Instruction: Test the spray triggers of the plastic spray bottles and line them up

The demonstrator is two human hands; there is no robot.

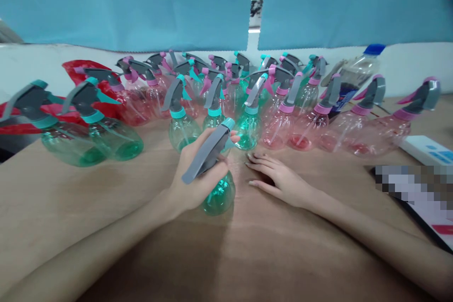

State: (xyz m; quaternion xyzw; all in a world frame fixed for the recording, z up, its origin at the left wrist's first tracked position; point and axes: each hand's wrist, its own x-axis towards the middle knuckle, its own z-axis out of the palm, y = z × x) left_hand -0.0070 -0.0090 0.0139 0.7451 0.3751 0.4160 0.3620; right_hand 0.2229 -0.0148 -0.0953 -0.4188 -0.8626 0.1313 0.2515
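The left hand [198,170] grips a green bottle [219,196] by its neck, keeping it upright on the table [106,207]; the right hand [279,177] rests flat and empty beside it.

Green spray bottle [220,193]: clear teal plastic, grey trigger head, teal collar. Upright on the wooden table, just in front of the bottle rows.

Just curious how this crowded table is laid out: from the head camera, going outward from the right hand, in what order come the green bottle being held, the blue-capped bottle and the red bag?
From the right hand:
1. Green bottle, just to its left, gripped by the left hand.
2. Blue-capped bottle, back right.
3. Red bag, far back left.
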